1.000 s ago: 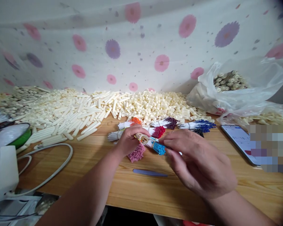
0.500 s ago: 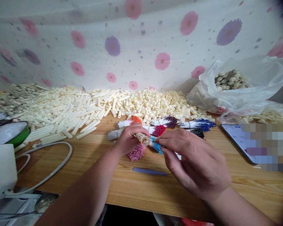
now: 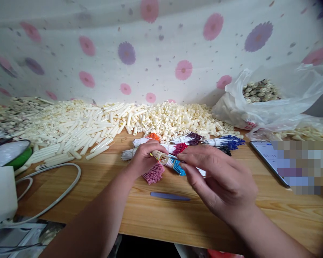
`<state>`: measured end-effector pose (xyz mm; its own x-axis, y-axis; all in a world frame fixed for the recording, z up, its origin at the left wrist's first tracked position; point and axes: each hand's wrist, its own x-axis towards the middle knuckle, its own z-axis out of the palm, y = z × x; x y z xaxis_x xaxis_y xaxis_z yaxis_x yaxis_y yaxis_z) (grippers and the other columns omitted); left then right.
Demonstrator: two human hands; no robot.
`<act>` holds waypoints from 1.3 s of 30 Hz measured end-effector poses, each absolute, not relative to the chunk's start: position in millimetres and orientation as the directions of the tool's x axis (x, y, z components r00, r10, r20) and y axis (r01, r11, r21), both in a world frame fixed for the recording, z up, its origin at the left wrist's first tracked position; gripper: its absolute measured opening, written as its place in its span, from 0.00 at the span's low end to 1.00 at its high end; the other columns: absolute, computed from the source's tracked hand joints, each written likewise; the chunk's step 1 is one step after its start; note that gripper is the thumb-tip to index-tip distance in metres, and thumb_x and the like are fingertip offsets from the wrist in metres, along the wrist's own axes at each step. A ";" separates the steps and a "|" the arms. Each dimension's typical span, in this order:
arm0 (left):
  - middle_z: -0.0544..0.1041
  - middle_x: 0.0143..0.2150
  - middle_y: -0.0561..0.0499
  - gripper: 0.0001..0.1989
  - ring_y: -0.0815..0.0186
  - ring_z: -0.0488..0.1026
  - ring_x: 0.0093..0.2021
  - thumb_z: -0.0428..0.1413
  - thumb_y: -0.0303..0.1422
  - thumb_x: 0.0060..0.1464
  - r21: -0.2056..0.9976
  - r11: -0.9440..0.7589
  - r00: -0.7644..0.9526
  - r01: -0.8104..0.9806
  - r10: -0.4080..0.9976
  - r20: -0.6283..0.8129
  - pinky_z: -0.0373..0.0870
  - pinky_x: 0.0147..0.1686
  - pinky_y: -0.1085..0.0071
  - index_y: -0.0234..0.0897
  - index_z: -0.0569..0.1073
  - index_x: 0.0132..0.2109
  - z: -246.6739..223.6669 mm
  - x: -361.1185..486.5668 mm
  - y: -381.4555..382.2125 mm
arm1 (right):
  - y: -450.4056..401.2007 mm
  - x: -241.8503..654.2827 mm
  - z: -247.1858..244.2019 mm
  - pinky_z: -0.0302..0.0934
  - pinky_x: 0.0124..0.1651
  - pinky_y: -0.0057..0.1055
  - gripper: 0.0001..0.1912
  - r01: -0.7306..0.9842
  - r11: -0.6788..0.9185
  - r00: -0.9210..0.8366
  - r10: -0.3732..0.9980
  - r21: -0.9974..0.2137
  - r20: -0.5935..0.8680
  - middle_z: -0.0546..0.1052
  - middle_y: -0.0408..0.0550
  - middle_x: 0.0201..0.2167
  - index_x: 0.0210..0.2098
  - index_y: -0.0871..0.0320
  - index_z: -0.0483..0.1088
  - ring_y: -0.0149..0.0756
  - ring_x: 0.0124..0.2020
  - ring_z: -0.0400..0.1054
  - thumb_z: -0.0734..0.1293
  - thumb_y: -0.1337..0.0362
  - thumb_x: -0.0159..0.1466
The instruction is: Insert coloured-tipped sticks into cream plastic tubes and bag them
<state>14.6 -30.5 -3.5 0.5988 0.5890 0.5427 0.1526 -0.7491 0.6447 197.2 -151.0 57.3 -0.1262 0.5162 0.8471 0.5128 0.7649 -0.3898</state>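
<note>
My left hand [image 3: 148,154] is closed around a cream slotted plastic pen barrel [image 3: 160,157], its round open end facing right. Between thumb and forefinger, my right hand [image 3: 218,175] pinches a thin pen refill [image 3: 174,157] that reaches to the barrel's open end. How far the refill goes into the barrel I cannot tell. Below and behind the hands lie bundles of white refills with coloured ends: pink [image 3: 154,173], light blue [image 3: 178,168], red [image 3: 179,147], orange [image 3: 153,137], dark purple [image 3: 193,138] and dark blue [image 3: 234,142]. A black bundle [image 3: 225,149] is partly covered by my right hand.
Loose cream pen parts [image 3: 177,120] are heaped along the back of the wooden table [image 3: 156,222]. A flat purple tool [image 3: 169,196] lies in front of my hands. At right are a phone [image 3: 269,161] and a plastic bag [image 3: 231,107]; at left, a white cable [image 3: 72,182].
The pinched refill and my right fingers shift slightly at the barrel's open end. The whole view has moved a little; both hands keep their grip.
</note>
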 end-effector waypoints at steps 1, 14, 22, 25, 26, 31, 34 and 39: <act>0.72 0.28 0.52 0.03 0.68 0.67 0.32 0.58 0.31 0.52 0.638 -0.753 0.601 0.162 0.588 0.541 0.62 0.33 0.71 0.36 0.75 0.33 -3.3 14.8 -30.5 | -151.3 197.1 57.1 0.69 0.38 0.29 0.10 0.534 0.761 -0.134 0.506 -0.368 0.852 0.77 0.52 0.34 0.39 0.63 0.73 0.33 0.36 0.72 0.66 0.75 0.58; 0.71 0.25 0.53 0.06 0.69 0.66 0.29 0.57 0.31 0.53 0.653 -0.736 0.623 0.180 0.599 0.503 0.62 0.32 0.71 0.35 0.74 0.29 4.7 17.3 -35.0 | -154.8 193.4 58.4 0.70 0.38 0.27 0.09 0.630 0.746 -0.191 0.417 -0.215 0.889 0.78 0.48 0.34 0.38 0.57 0.72 0.32 0.35 0.73 0.65 0.74 0.59; 0.70 0.28 0.52 0.07 0.68 0.66 0.31 0.57 0.34 0.54 0.698 -0.702 0.667 0.141 0.588 0.458 0.62 0.32 0.71 0.34 0.73 0.31 5.7 17.5 -37.1 | -140.8 190.1 45.5 0.67 0.37 0.31 0.08 0.611 0.719 -0.160 0.522 -0.331 0.838 0.76 0.51 0.34 0.37 0.61 0.72 0.34 0.34 0.71 0.63 0.73 0.60; 0.70 0.33 0.50 0.16 0.66 0.67 0.35 0.58 0.44 0.50 0.683 -0.714 0.665 0.156 0.587 0.462 0.63 0.36 0.69 0.35 0.73 0.38 4.4 14.8 -34.8 | -132.6 192.1 37.2 0.66 0.37 0.32 0.10 0.622 0.706 -0.157 0.537 -0.339 0.829 0.75 0.52 0.36 0.39 0.60 0.72 0.35 0.36 0.69 0.62 0.74 0.61; 0.70 0.35 0.49 0.19 0.65 0.67 0.37 0.57 0.47 0.50 0.681 -0.715 0.673 0.158 0.583 0.455 0.63 0.38 0.69 0.35 0.72 0.41 5.0 13.9 -34.7 | -130.2 193.0 35.0 0.65 0.36 0.31 0.10 0.625 0.705 -0.152 0.530 -0.335 0.834 0.74 0.52 0.35 0.39 0.60 0.73 0.35 0.36 0.69 0.62 0.74 0.60; 0.70 0.38 0.47 0.23 0.64 0.67 0.40 0.44 0.48 0.59 0.682 -0.712 0.716 0.171 0.565 0.411 0.63 0.41 0.68 0.35 0.71 0.47 11.0 12.8 -38.0 | -122.7 197.3 31.3 0.62 0.33 0.29 0.06 0.648 0.686 -0.085 0.497 -0.331 0.864 0.68 0.47 0.31 0.33 0.58 0.72 0.32 0.34 0.66 0.64 0.73 0.59; 0.69 0.35 0.49 0.21 0.65 0.66 0.37 0.43 0.46 0.61 0.632 -0.748 0.706 0.204 0.559 0.434 0.63 0.40 0.69 0.36 0.72 0.44 12.7 14.0 -39.3 | -120.9 198.7 32.6 0.61 0.33 0.30 0.05 0.665 0.666 -0.079 0.512 -0.337 0.855 0.67 0.45 0.30 0.31 0.57 0.71 0.32 0.33 0.65 0.65 0.72 0.59; 0.67 0.32 0.50 0.19 0.67 0.64 0.34 0.45 0.45 0.60 0.559 -0.793 0.660 0.242 0.557 0.504 0.62 0.37 0.70 0.35 0.73 0.38 9.6 15.2 -38.4 | -117.9 198.7 31.1 0.61 0.33 0.32 0.05 0.682 0.643 -0.068 0.530 -0.348 0.845 0.66 0.45 0.30 0.30 0.57 0.70 0.32 0.33 0.65 0.64 0.73 0.59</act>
